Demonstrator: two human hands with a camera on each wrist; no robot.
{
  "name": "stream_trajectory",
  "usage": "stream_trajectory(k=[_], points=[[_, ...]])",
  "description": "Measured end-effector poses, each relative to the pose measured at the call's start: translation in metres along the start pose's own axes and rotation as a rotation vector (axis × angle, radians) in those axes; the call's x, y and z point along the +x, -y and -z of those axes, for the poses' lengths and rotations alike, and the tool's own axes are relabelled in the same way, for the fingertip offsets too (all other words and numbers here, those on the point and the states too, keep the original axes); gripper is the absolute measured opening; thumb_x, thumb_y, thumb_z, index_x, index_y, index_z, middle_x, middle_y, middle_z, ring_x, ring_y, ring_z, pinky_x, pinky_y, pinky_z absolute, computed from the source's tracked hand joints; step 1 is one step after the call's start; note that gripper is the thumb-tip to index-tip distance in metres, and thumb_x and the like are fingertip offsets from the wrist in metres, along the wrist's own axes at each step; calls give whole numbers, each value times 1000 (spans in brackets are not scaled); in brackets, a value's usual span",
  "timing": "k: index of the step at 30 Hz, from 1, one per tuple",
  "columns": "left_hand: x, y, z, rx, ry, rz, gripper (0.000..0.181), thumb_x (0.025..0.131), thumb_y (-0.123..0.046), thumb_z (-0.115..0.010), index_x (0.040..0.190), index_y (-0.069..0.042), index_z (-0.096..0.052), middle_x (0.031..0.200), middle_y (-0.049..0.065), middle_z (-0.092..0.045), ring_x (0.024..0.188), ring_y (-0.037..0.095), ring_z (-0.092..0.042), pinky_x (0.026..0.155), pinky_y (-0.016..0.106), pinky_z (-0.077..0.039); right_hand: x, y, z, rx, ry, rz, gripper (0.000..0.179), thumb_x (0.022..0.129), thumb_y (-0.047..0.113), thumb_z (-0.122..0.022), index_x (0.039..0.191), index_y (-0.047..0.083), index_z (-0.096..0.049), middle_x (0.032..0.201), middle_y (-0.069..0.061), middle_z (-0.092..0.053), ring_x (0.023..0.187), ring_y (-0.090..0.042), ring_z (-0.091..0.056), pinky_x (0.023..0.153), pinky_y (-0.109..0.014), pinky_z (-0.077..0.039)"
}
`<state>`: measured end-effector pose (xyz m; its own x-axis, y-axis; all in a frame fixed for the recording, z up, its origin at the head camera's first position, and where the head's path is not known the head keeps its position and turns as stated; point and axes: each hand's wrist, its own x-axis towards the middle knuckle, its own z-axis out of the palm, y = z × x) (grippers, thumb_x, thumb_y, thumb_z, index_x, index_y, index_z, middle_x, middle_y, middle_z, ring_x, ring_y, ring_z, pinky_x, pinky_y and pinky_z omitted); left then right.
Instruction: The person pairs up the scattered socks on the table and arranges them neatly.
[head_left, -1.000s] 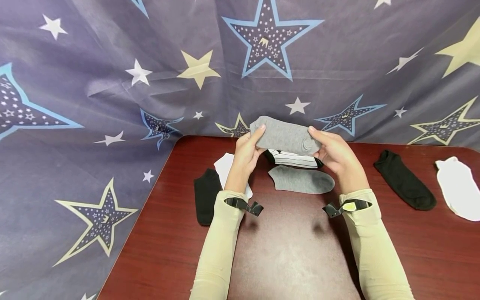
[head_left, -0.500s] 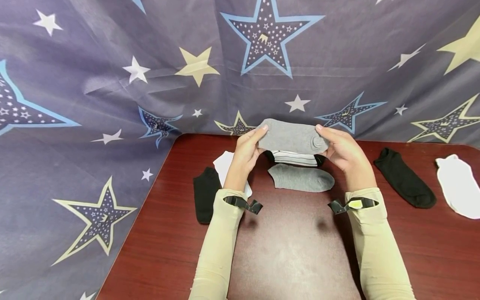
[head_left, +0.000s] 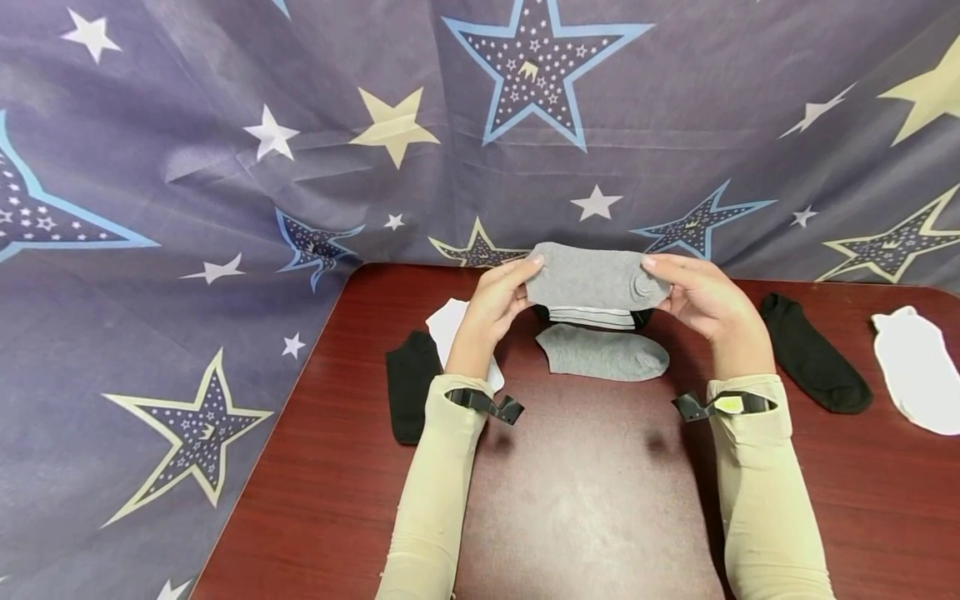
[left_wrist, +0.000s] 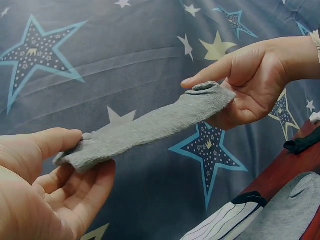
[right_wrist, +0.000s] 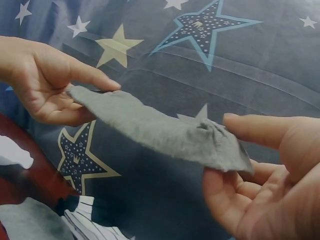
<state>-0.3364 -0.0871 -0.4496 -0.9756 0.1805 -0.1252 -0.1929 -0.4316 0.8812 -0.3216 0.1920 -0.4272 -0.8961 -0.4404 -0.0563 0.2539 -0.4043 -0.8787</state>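
A light grey ankle sock [head_left: 588, 277] is held up above the table, stretched sideways between both hands. The left hand [head_left: 495, 308] pinches one end between thumb and fingers; the left wrist view shows that end of the sock [left_wrist: 87, 157] in its grip. At the other end, near the bunched heel, the right hand [head_left: 712, 308] pinches with its thumb on top and fingers beneath. Below on the table lies a second grey sock [head_left: 603, 353], flat. Behind it, a white striped sock [head_left: 592, 317] with black ends is partly hidden by the held sock.
On the left, a black sock [head_left: 411, 387] and a white sock [head_left: 447, 327] lie together, partly behind the left forearm. To the right are another black sock [head_left: 813, 354] and another white sock [head_left: 917, 369]. A star-patterned cloth [head_left: 225, 183] hangs behind the reddish-brown table [head_left: 577, 500].
Both hands have shifted slightly to the right with the grey sock, the right hand farther than the left. The sock is a little more level and straighter. The socks on the table stay put.
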Motion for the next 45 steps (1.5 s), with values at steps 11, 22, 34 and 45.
stream_trajectory(k=[11, 22, 34, 45], points=[[0, 1, -1, 130, -4, 78, 9, 98, -5, -65, 94, -12, -68, 81, -7, -64, 68, 6, -58, 68, 24, -51, -6, 5, 4, -151, -138, -28, 24, 103, 8, -58, 89, 12, -76, 73, 6, -65, 68, -7, -63, 66, -22, -55], [0, 2, 0, 238, 23, 122, 35, 98, -1, -62, 132, 10, -60, 87, -4, -70, 79, 9, -68, 77, 27, -57, -7, 6, 7, -288, -244, -63, 19, 99, 10, -67, 84, 17, -76, 76, 8, -70, 70, -6, -64, 66, -22, -58], [-3, 4, 5, 401, 2, 155, 38, 94, -1, -69, 131, 8, -62, 97, 2, -69, 83, 10, -67, 102, 43, -56, -11, 6, 13, -537, -253, -96, 22, 98, 13, -69, 83, 27, -78, 83, 17, -67, 76, -1, -55, 63, -16, -51], [-4, 6, 7, 496, 3, 198, 45, 90, -1, -74, 132, 8, -62, 129, 26, -66, 91, 16, -72, 88, 36, -62, -11, 7, 14, -721, -255, -154, 21, 97, 20, -71, 81, 33, -73, 80, 18, -66, 74, 0, -61, 70, -19, -57]])
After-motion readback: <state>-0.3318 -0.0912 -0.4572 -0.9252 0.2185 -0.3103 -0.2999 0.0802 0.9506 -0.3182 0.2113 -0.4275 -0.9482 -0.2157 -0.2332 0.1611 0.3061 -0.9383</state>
